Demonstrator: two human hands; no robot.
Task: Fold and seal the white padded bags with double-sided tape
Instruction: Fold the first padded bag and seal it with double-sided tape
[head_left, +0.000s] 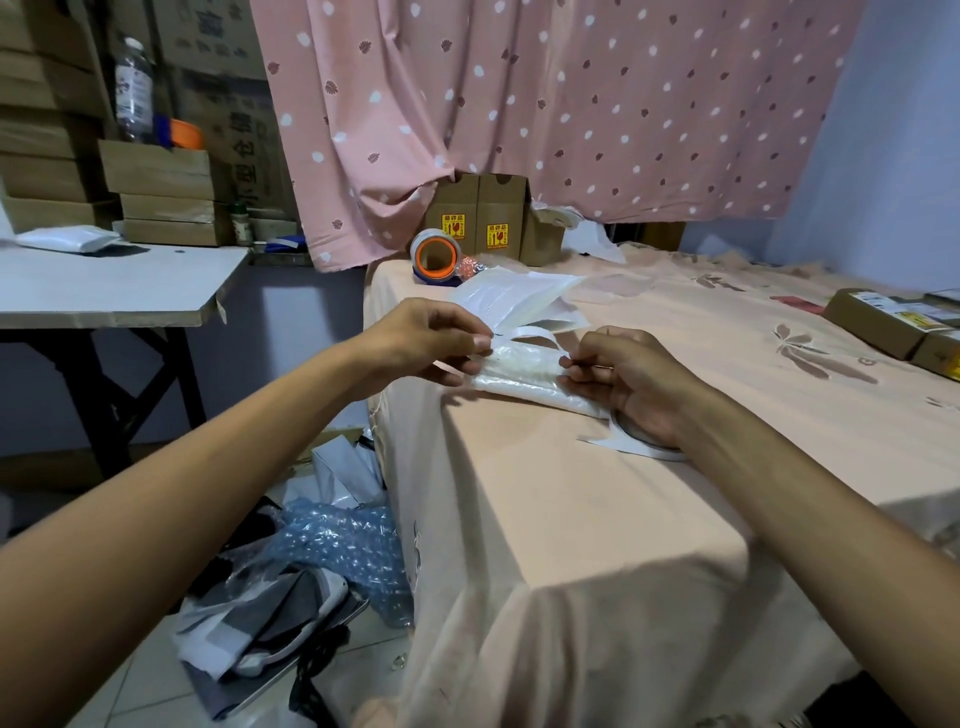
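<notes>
The left hand (431, 340) pinches the tape strip (530, 332) over the padded bag (524, 374); the right hand (631, 382) pinches its other end.

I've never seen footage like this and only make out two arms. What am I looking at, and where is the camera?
There is no machine here: these are a person's two bare arms. The single picture comes from a wide-angle camera worn on their head, looking forward and down. They work on a surface covered with a peach cloth. On it lies a white padded bag. The left hand pinches a white strip of tape at one end of the bag. The right hand pinches the bag's other end, with a tape roll partly hidden under it. Behind lie more flat bags, an orange tape dispenser and cardboard boxes.
</notes>
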